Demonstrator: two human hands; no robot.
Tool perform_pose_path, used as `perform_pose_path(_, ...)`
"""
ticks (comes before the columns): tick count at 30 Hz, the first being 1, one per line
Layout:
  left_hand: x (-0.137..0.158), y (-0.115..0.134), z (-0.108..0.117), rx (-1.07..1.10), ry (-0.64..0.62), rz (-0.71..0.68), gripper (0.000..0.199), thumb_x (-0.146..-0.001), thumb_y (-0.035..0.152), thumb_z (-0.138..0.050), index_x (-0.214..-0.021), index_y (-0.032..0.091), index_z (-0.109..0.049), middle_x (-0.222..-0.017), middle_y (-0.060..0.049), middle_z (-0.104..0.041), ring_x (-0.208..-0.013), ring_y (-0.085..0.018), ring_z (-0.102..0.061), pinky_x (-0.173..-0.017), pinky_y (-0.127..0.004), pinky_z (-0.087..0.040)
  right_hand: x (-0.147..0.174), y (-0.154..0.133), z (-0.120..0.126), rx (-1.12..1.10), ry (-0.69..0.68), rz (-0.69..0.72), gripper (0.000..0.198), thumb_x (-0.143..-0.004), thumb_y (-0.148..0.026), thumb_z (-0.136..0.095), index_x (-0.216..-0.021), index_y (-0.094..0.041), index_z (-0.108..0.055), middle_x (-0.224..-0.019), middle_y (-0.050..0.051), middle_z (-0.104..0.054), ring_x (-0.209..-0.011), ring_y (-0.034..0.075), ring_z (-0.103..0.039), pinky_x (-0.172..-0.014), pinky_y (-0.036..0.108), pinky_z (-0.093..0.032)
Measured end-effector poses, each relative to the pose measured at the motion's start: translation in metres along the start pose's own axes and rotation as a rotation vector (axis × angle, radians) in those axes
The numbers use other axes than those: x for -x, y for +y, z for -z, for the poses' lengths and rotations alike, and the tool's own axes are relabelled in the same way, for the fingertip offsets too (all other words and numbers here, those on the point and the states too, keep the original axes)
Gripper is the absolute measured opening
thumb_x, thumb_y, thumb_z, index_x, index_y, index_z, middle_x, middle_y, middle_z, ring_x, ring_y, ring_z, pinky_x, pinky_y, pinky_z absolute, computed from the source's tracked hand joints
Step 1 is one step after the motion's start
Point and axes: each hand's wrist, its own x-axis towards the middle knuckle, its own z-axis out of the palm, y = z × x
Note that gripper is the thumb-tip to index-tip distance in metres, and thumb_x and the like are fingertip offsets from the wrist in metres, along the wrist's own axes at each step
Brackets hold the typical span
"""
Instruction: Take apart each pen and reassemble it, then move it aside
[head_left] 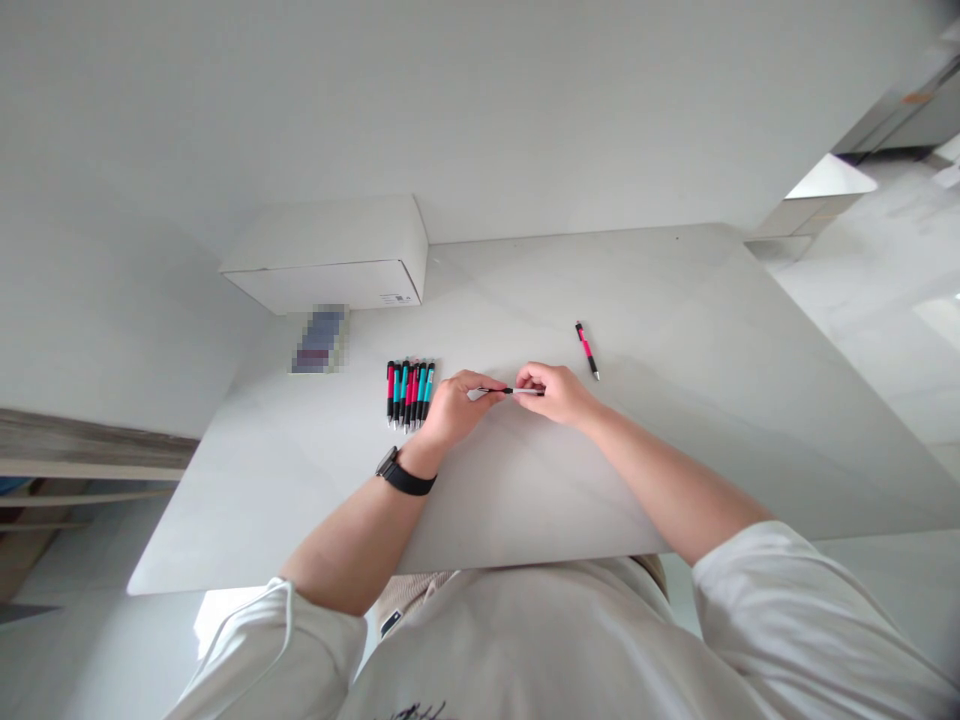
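Observation:
Between my two hands lies a slim pen [510, 390] with white and black parts, held level just above the white table. My left hand [452, 408] has its fingers closed on the left end, where a white tip shows. The right end is pinched by my right hand [559, 393], whose fingers hide part of it. Just left of my left hand, a row of several pink and teal pens [409, 392] with black grips lies side by side, partly behind that hand. A single pink and black pen [587, 350] rests on the table beyond my right hand.
A white box [330, 285] stands at the back left against the wall. In front of it lies a blurred, pixelated item [319, 340]. The white table [712, 330] has its near edge by my body, and its right side stretches away.

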Motion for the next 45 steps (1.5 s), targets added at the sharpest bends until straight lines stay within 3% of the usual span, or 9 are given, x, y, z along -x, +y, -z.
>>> perform_pose_path(4,0.0,0.001,0.0,0.0,0.012,0.009,0.016,-0.089,0.039,-0.077,-0.101,0.031,-0.083,-0.107,-0.004,-0.08,-0.104,-0.026,-0.073,-0.099,-0.041,-0.055,-0.002,-0.001,0.0,0.073,0.065,0.076,0.024,-0.092,-0.048,-0.07,-0.093,-0.025,-0.074,-0.087,0.002,-0.076,-0.078,0.018,-0.067,-0.072,0.029,-0.05)
perform_pose_path(11,0.002,0.005,-0.002,0.012,0.024,0.012,0.016,-0.088,0.042,-0.078,-0.1,0.031,-0.083,-0.106,-0.004,-0.08,-0.102,-0.026,-0.073,-0.096,-0.04,-0.055,-0.001,-0.004,0.002,0.137,0.019,0.007,0.04,-0.103,-0.054,-0.054,-0.088,-0.025,-0.076,-0.072,-0.001,-0.073,-0.057,0.014,-0.058,-0.057,0.027,-0.04)
perform_pose_path(16,0.001,0.003,-0.001,0.032,0.059,0.05,0.017,-0.089,0.041,-0.077,-0.102,0.031,-0.083,-0.106,-0.002,-0.081,-0.102,-0.024,-0.074,-0.097,-0.038,-0.054,-0.001,0.001,0.008,0.072,0.05,0.048,0.03,-0.089,-0.047,-0.074,-0.111,-0.027,-0.072,-0.1,0.002,-0.077,-0.079,0.018,-0.068,-0.07,0.029,-0.05)
perform_pose_path(20,-0.002,-0.003,0.001,0.162,0.098,0.107,0.025,-0.09,0.046,-0.075,-0.104,0.026,-0.081,-0.106,-0.005,-0.081,-0.102,-0.024,-0.074,-0.096,-0.037,-0.055,-0.003,0.008,0.013,0.037,0.133,0.047,0.028,-0.086,-0.041,-0.076,-0.109,-0.027,-0.068,-0.1,0.002,-0.074,-0.073,0.017,-0.064,-0.071,0.03,-0.052)
perform_pose_path(25,-0.006,-0.008,-0.001,0.3,0.115,0.138,0.033,-0.088,0.049,-0.076,-0.105,0.021,-0.078,-0.106,-0.009,-0.08,-0.102,-0.023,-0.074,-0.091,-0.035,-0.057,-0.006,0.014,0.013,-0.12,0.205,0.004,0.027,-0.09,-0.05,-0.071,-0.103,-0.026,-0.068,-0.09,0.002,-0.07,-0.074,0.018,-0.064,-0.07,0.03,-0.052)
perform_pose_path(33,-0.005,-0.01,-0.003,0.324,0.086,0.103,0.029,-0.088,0.047,-0.078,-0.103,0.022,-0.078,-0.103,-0.008,-0.079,-0.099,-0.023,-0.073,-0.09,-0.033,-0.056,-0.007,0.013,0.012,-0.352,0.229,-0.023,0.036,-0.085,-0.057,-0.078,-0.102,-0.025,-0.074,-0.085,0.002,-0.07,-0.072,0.017,-0.061,-0.063,0.028,-0.049)
perform_pose_path(39,-0.005,-0.013,-0.005,0.401,0.09,0.083,0.027,-0.088,0.045,-0.079,-0.103,0.022,-0.077,-0.1,-0.008,-0.079,-0.097,-0.023,-0.074,-0.088,-0.034,-0.056,-0.01,0.009,0.014,-0.812,0.103,-0.066,0.043,-0.094,-0.06,-0.066,-0.11,-0.022,-0.079,-0.092,0.008,-0.076,-0.07,0.016,-0.062,-0.061,0.03,-0.052)
perform_pose_path(45,-0.005,-0.018,-0.005,0.408,0.104,0.088,0.025,-0.083,0.042,-0.084,-0.097,0.022,-0.079,-0.096,-0.007,-0.079,-0.094,-0.023,-0.073,-0.089,-0.035,-0.056,-0.009,0.008,0.015,-1.009,-0.007,-0.166,0.036,-0.09,-0.053,-0.074,-0.106,-0.022,-0.079,-0.087,0.006,-0.071,-0.073,0.017,-0.062,-0.057,0.028,-0.051)
